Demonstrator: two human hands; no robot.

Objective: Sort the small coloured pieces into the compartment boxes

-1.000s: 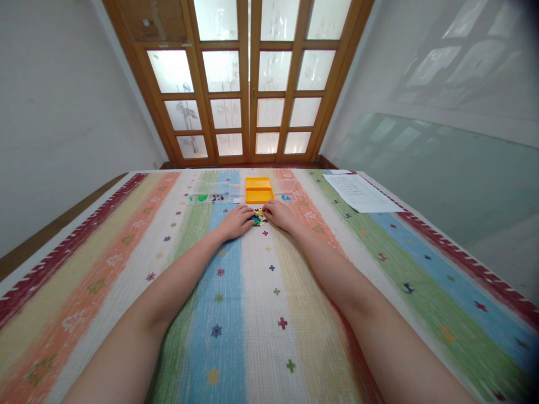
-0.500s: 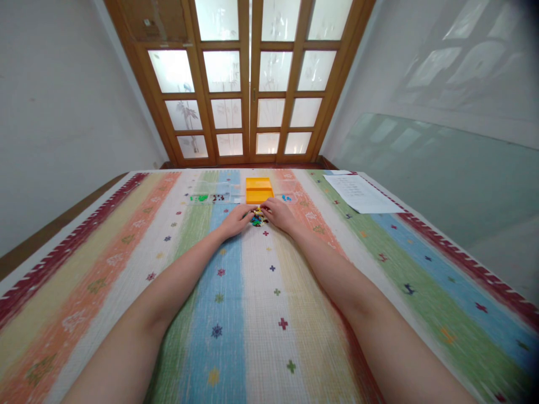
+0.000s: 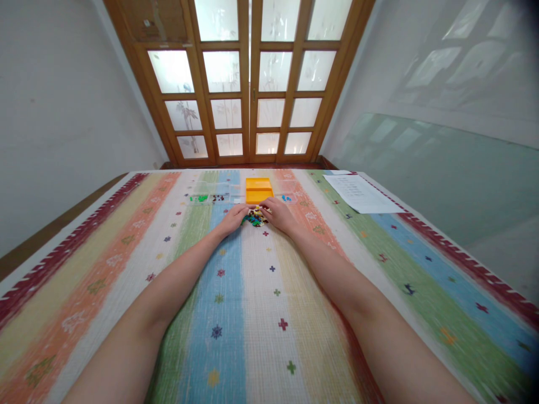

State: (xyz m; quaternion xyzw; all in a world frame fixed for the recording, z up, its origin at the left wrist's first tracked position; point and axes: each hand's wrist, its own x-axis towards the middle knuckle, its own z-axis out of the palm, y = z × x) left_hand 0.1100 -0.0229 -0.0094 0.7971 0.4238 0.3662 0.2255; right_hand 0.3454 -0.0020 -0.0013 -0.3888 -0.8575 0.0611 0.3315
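Note:
A loose pile of tiny multicoloured pieces (image 3: 255, 219), with blue, green, yellow, white and dark ones, lies on the tablecloth between my hands. At its left edge is my left hand (image 3: 233, 219), fingers stretched out towards the pile, with no piece seen in it. My right hand (image 3: 277, 213) reaches in from the other side, its fingers apart and bent over the pile's upper right edge. The fingertips are too small to show whether they pinch any piece. Just behind the hands stands an open yellow box (image 3: 259, 197).
A clear compartment tray (image 3: 202, 189) left of the yellow box holds green pieces (image 3: 199, 198) and dark pieces (image 3: 218, 198). Right of the box, blue pieces (image 3: 287, 198) sit in another clear tray section. A printed paper sheet (image 3: 360, 193) lies on the striped tablecloth (image 3: 269, 303).
My left hand has drawn slightly left, and the pile looks more spread out between the hands. My right hand has hardly moved.

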